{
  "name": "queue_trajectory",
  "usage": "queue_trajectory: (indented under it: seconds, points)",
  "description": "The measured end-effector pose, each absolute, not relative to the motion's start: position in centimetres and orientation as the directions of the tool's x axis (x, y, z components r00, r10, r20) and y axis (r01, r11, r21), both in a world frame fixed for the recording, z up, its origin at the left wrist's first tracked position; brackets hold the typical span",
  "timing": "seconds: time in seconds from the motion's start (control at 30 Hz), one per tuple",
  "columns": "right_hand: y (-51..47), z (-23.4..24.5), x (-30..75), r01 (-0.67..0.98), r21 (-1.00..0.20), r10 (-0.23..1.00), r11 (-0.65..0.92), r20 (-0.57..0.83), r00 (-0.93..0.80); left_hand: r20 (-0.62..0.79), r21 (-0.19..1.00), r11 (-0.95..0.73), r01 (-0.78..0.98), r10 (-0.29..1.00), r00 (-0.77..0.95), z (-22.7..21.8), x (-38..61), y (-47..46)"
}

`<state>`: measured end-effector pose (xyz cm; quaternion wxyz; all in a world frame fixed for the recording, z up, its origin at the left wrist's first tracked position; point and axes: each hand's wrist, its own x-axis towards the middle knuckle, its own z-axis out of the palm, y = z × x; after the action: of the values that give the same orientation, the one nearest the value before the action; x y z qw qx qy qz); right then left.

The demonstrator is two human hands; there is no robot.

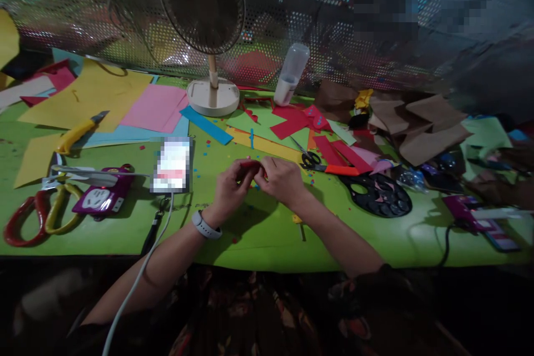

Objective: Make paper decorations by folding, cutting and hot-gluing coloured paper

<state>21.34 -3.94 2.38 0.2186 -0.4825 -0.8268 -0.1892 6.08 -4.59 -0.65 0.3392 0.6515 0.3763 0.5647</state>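
My left hand [233,184], with a pale band on its wrist, meets my right hand [280,179] over the middle of the green table [246,239]. Between the fingertips of both hands is a small dark red piece of paper [252,164], mostly covered by the fingers. Both hands are closed on it. A phone [171,164] with a lit screen lies left of my left hand, a white cable running from it. Just right of my right hand are black-handled scissors [311,161] and an orange-handled tool [342,169].
A fan [212,94] and a clear bottle [292,75] stand at the back. Large red-and-yellow-handled scissors [31,222], a yellow cutter [79,132] and a purple power socket [102,197] lie left. Coloured paper covers the rear. A black palette [377,194] sits right; a yellow-headed stick [298,222] lies in front.
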Motion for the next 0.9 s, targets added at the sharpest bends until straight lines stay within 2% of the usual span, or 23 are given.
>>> queue_trajectory:
  seconds: [0.2,0.33,0.43,0.5,0.57,0.63,0.7,0.77,0.9]
  points:
    - [-3.9,2.3,21.5,0.873,0.085,0.745,0.481,0.485,-0.457,0.343,0.939,-0.341,-0.036,0.936,0.078,-0.6,6.4,-4.6]
    - [-4.4,2.3,21.0,0.862,-0.032,0.773,0.507,0.46,-0.437,0.232,0.966,-0.218,-0.14,0.968,0.093,-0.4,6.5,-4.5]
    - [-4.4,2.9,21.4,0.827,-0.169,0.773,0.536,0.491,-0.401,0.183,0.962,-0.163,-0.218,0.98,0.075,0.0,6.3,-4.3]
    - [-4.0,3.4,22.6,0.838,-0.279,0.814,0.469,0.504,-0.288,0.143,0.957,-0.131,-0.261,0.989,0.03,0.3,6.0,-4.1]
    - [-3.7,3.9,24.6,0.889,-0.342,0.873,0.304,0.473,-0.117,0.105,0.953,-0.107,-0.283,0.994,-0.022,0.5,5.8,-3.8]
    - [-4.0,4.2,27.2,0.926,-0.338,0.921,0.168,0.389,-0.025,0.068,0.948,-0.082,-0.307,0.996,-0.057,0.6,5.5,-3.5]
    - [-5.4,4.2,30.1,0.929,-0.336,0.948,0.158,0.314,-0.047,0.026,0.936,-0.052,-0.349,0.997,-0.079,0.6,5.4,-3.2]
    - [-7.9,4.1,32.6,0.927,-0.328,0.96,0.183,0.261,-0.098,-0.017,0.923,-0.017,-0.384,0.996,-0.085,0.5,5.3,-3.0]
    - [-12.9,3.2,34.9,0.932,-0.148,0.941,0.332,-0.012,-0.337,-0.067,0.907,0.03,-0.419,0.995,-0.074,0.4,5.5,-2.9]
